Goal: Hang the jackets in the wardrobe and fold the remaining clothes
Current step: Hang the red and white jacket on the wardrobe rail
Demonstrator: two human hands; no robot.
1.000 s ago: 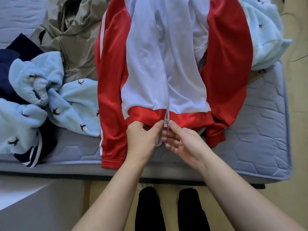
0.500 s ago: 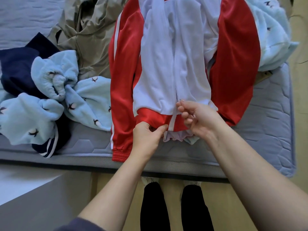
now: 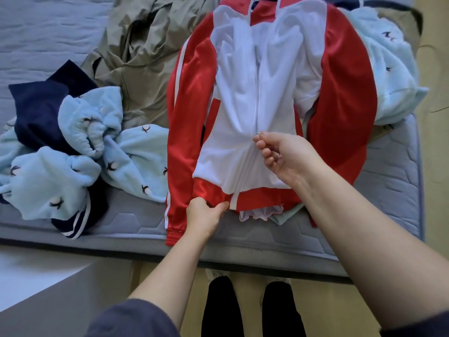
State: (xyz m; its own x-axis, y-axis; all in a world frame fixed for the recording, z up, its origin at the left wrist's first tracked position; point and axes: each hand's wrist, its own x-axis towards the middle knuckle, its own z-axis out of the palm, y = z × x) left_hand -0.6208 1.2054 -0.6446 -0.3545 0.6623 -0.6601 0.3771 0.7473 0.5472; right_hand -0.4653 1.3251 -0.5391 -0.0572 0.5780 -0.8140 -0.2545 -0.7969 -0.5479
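Note:
A red and white zip jacket (image 3: 233, 113) lies front up on the grey mattress (image 3: 388, 190), its hem toward me. My left hand (image 3: 206, 217) pinches the red hem band just left of the zipper. My right hand (image 3: 281, 154) pinches the metal zipper pull (image 3: 258, 133) partway up the front, with the zipper closed below it. Several other clothes lie around: a khaki jacket (image 3: 145, 59) behind, a light blue fleece garment (image 3: 80, 164) with a bird print at the left, and a navy garment (image 3: 38, 105) under it.
More light blue fleece (image 3: 388, 76) is heaped at the right of the jacket. The mattress edge (image 3: 267, 254) runs just in front of my legs. A pale surface (image 3: 36, 276) sits low at the left, and bare floor (image 3: 435, 166) shows at the right.
My right hand has drawn the zipper pull up from the hem to about the middle of the jacket front. My left hand has kept hold of the hem.

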